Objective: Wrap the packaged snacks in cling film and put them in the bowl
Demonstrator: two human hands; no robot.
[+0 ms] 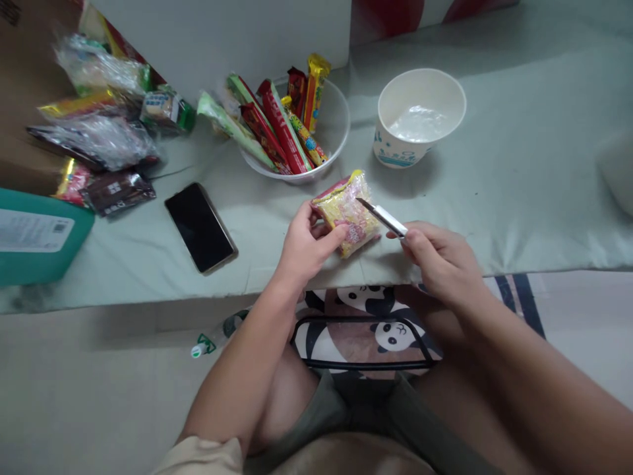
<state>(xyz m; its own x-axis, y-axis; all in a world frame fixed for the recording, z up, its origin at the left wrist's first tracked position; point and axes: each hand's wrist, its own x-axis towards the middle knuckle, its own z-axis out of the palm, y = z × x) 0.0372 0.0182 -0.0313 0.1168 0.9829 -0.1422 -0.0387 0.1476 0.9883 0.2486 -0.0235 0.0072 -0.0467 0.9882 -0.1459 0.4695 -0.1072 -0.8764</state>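
My left hand point(311, 241) grips a yellow and pink snack packet point(352, 227) in clear, crinkled wrapping, tilted over the front part of the table. In my right hand point(438, 257) is a utility knife point(388, 219) with a white handle and a dark blade out. The blade's tip lies over the upper right of the packet; whether it touches or pierces the wrapping I cannot tell. Just behind the packet stands a clear plastic bowl point(341, 125) with several wrapped snack bars point(284, 125) in it. A white paper tub point(408, 148) stands behind the knife, clear plastic film inside.
A black phone point(200, 227) lies left of my hands. Further left are a heap of wrapped snacks point(106, 138) and a teal container point(44, 231). White and red boxes point(222, 33) line the back. A plastic bottle point(222, 333) lies below the table edge.
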